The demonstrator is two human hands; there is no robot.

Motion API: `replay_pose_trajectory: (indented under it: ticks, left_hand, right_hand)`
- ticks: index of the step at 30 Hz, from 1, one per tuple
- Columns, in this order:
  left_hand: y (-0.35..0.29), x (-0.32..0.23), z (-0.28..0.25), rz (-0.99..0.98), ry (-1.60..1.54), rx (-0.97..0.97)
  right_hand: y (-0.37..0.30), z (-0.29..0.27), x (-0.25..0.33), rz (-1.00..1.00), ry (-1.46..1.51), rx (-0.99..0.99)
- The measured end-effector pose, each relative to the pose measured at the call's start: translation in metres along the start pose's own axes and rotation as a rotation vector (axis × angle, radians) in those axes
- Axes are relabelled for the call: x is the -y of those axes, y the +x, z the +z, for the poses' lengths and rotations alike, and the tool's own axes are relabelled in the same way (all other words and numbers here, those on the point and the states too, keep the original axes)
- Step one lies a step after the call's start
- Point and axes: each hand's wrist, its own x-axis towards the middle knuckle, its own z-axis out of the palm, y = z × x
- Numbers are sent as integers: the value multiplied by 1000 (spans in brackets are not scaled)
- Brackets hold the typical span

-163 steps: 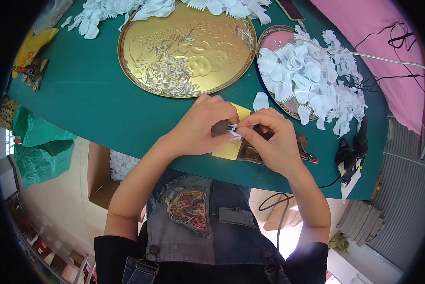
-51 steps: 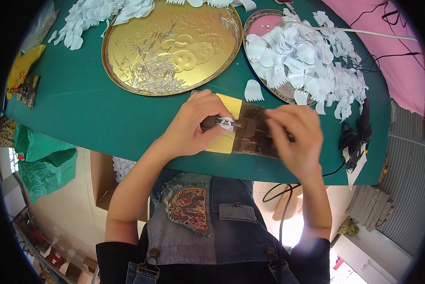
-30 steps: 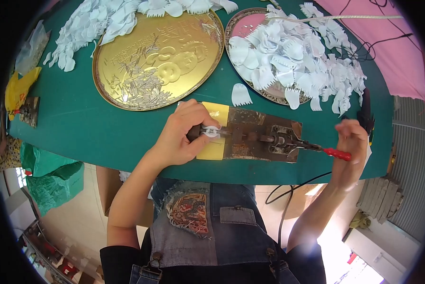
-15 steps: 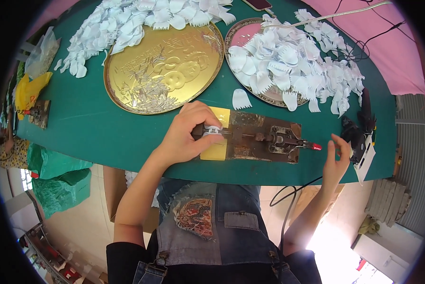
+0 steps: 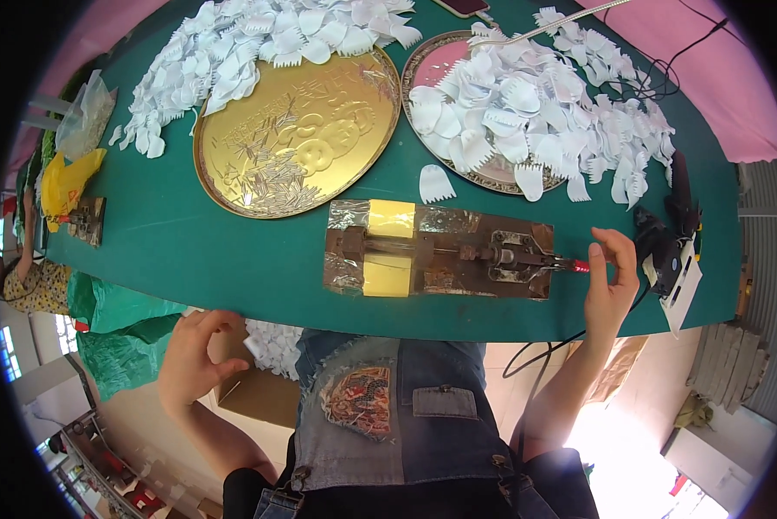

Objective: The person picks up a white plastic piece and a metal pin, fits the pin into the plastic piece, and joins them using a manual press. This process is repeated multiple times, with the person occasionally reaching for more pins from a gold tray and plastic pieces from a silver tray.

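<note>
My left hand (image 5: 196, 359) hangs over the near edge of the table, fingers apart and holding nothing. Beside its fingertips is a cardboard box (image 5: 254, 396) with a heap of white plastic pieces (image 5: 276, 348) inside. My right hand (image 5: 612, 281) is at the red-tipped handle (image 5: 576, 265) of a metal toggle clamp (image 5: 511, 257); its fingers are loosely curved and apart, the thumb touching the handle's end. The clamp is mounted on a worn brown metal plate fixture (image 5: 445, 281) with yellow strips (image 5: 387, 275). No white piece sits in the fixture.
A gold tray (image 5: 354, 177) holds thin metal pins (image 5: 272, 177). White toothed plastic pieces (image 5: 518, 112) heap over a second tray (image 5: 414, 65); one loose piece (image 5: 436, 183) lies nearby. Black tools (image 5: 661, 246) and a cable (image 5: 536, 355) are at right, a green bag (image 5: 129, 355) at left.
My left hand has left the fixture and moved down-left to the box; the white piece it held there is gone from it. My right hand has come up against the clamp handle.
</note>
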Motion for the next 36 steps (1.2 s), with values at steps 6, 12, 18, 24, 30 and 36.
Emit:
replay_pose_trajectory:
  ticks: [6, 12, 18, 24, 30, 36]
  left_hand:
    - [86, 4, -15, 99, -111, -264]
    - [264, 31, -35, 146, 60, -582]
    - [338, 30, -31, 129, 392, -641]
    - [332, 49, -42, 368, 360, -973]
    - [228, -22, 0, 294, -511, -672]
    - [160, -71, 61, 650, -446, -666]
  right_hand:
    - [35, 34, 47, -184, -1, 375]
    - [61, 97, 67, -525, -258, 742]
    - [68, 134, 61, -614, -365, 800]
    - [71, 140, 65, -629, -340, 773]
    - [76, 135, 57, -535, -207, 758]
    - [65, 135, 86, -232, 140, 824]
